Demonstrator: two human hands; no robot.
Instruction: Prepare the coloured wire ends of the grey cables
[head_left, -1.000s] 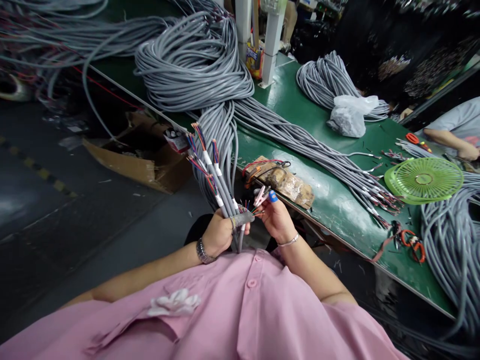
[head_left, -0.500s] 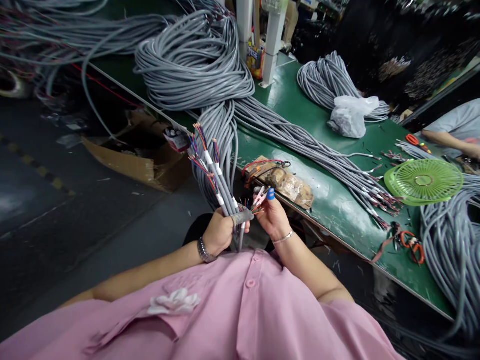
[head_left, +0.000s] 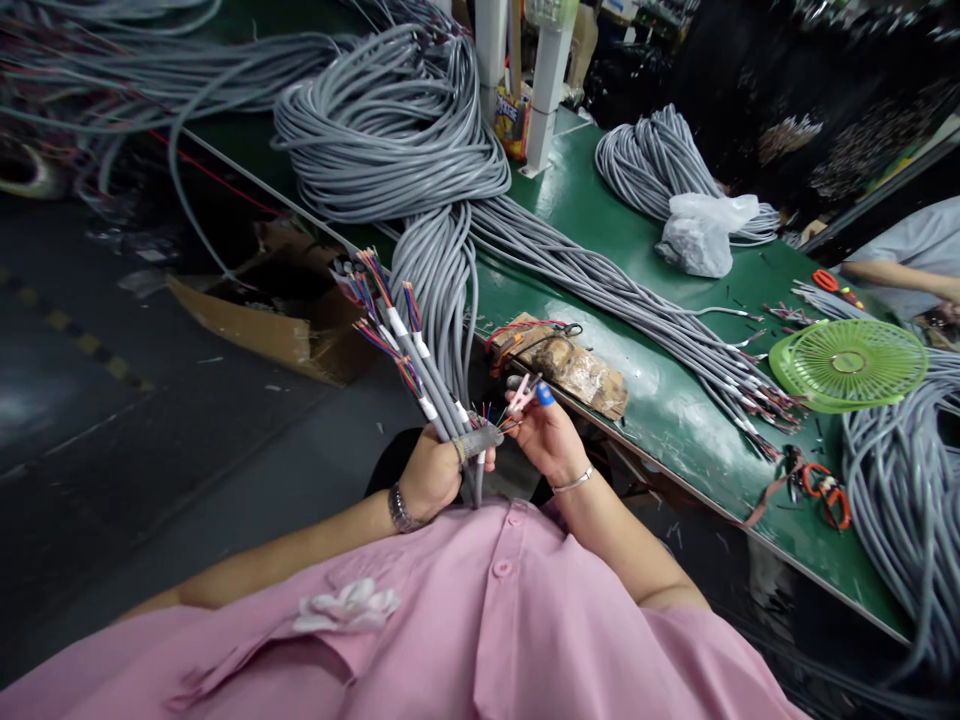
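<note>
My left hand [head_left: 433, 470] is closed around a bunch of grey cables [head_left: 420, 370] whose stripped ends fan upward with coloured wires showing. A taped finger wraps the bunch near its base. My right hand [head_left: 546, 430], with a blue fingertip cover, pinches a small pink clip-like tool [head_left: 523, 393] at the coloured wires of one cable end by my left thumb. Both hands hover above my lap, just in front of the green table's edge [head_left: 675, 470].
Large coils of grey cable [head_left: 397, 130] lie on the green table and trail right. A brown wrapped block [head_left: 570, 365], a white plastic bag [head_left: 701, 235], a green fan grille [head_left: 851, 360] and orange-handled cutters [head_left: 821, 485] rest there. A cardboard box [head_left: 262, 320] sits on the floor. Another person's arm [head_left: 900, 275] is at far right.
The cable bunch in my left hand has tilted left, its stripped ends swinging toward the cardboard box. My right hand stays at the wires with the pink tool.
</note>
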